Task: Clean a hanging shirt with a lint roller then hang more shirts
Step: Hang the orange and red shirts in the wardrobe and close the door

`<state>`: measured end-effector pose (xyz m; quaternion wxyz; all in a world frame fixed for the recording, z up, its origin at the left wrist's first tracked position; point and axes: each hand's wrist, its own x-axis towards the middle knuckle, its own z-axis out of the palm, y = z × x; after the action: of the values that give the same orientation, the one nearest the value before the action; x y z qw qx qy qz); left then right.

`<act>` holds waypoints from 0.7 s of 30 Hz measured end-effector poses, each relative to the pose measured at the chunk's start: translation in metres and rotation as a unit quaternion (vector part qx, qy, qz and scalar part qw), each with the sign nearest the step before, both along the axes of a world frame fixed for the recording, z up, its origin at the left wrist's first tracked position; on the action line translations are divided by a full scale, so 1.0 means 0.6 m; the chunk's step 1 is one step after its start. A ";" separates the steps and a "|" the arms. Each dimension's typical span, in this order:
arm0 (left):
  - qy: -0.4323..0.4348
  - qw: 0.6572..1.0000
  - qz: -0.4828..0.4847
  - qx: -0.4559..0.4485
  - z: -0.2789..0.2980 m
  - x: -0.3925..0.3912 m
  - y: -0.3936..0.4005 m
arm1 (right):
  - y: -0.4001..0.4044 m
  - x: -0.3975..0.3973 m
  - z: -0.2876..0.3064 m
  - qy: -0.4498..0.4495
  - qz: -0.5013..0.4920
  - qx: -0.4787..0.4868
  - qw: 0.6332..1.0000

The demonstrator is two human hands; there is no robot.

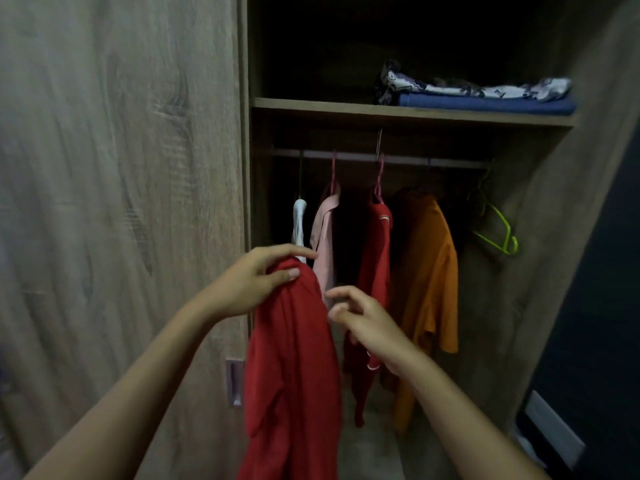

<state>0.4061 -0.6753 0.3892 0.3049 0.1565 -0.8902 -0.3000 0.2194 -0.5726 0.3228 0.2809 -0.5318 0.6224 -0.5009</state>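
My left hand (263, 278) grips the top of a red shirt (294, 368) that hangs down in front of the open wardrobe. Just right of that shirt, my right hand (360, 318) hovers with loosely curled fingers and holds nothing. On the rail (415, 160) behind hang a white garment (299, 220), a pink shirt (323, 237), a darker red shirt (374, 271) and an orange shirt (429, 271). At the rail's right end hangs an empty green hanger (498, 230). No lint roller is in view.
A shelf (329, 107) above the rail carries folded clothes, a blue one under a patterned one (478, 95). The wardrobe's wooden sliding door (121, 202) fills the left, with a metal recessed handle (235, 382). A dark wall stands at the right.
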 end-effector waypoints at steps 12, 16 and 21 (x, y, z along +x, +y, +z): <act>0.000 0.995 -0.041 0.094 -0.001 0.019 0.024 | -0.032 0.017 -0.057 0.116 0.116 -0.001 0.987; -0.096 0.984 -0.093 0.118 0.004 0.039 0.043 | -0.035 -0.005 -0.033 0.361 -0.041 -0.070 0.929; -0.120 0.963 -0.132 0.200 0.008 0.037 0.062 | -0.017 -0.006 0.020 0.254 0.063 -0.085 0.961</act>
<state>0.4283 -0.6380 0.3940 0.1164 0.1305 -0.8547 -0.4888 0.2159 -0.5825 0.3348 0.0982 -0.7014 0.5938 -0.3819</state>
